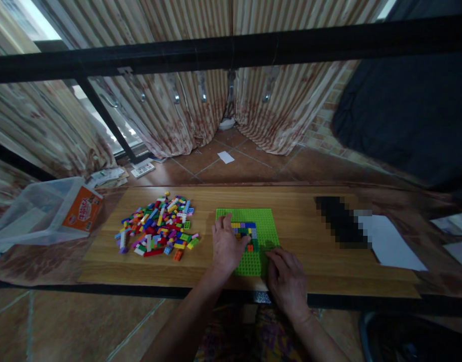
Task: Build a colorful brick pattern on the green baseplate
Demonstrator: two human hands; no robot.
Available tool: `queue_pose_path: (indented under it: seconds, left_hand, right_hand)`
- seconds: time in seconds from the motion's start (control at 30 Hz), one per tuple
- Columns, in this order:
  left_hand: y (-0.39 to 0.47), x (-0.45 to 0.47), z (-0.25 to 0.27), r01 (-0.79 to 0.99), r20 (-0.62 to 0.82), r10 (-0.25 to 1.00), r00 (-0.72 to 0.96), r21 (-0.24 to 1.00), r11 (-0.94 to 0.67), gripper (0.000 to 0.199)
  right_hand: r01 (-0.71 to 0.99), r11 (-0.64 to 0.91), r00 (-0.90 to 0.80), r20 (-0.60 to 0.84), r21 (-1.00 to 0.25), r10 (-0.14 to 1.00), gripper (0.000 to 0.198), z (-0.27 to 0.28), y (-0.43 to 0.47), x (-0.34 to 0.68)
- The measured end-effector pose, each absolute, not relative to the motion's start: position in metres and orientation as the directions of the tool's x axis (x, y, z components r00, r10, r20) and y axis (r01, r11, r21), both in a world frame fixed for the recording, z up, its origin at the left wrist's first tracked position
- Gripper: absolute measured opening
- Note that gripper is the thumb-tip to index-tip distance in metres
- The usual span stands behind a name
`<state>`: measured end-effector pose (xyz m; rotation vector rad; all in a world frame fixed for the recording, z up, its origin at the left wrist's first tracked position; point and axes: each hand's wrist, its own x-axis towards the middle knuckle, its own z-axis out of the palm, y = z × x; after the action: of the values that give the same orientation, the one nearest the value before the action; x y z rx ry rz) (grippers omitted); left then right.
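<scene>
A lime-green building-block baseplate (267,227) lies flat on the wooden table. Coloured bricks (248,225), among them yellow, blue, grey, dark green and orange ones, form an outline on its middle. My left hand (226,242) rests over the plate's left side, fingers stretched forward and thumb spread across toward the bricks; it hides part of them, and nothing shows in its grasp. At the plate's lower right edge, my right hand (288,279) has its fingers bent, with thumb and fingertips gripping the rim.
Left of the plate spreads a heap of loose bricks (159,226) on the wooden table (200,201). A clear plastic bin (45,206) with an orange label stands at far left. A pixelated dark object (340,221) and white paper (394,241) lie right. A black rail (231,50) crosses beyond.
</scene>
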<state>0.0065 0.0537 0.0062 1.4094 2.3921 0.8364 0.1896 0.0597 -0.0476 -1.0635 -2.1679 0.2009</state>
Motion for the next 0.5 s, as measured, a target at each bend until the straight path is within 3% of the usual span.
queue_pose_path:
  seconds: [0.5]
  left_hand:
    - [0.0579,-0.0015,0.0056,0.634,-0.018,0.892,-0.451,0.697,0.335,0.067]
  right_hand:
    - [0.637,0.637,-0.436,0.479,-0.434,0.762,0.022,-0.0432,0.0584,0.1898]
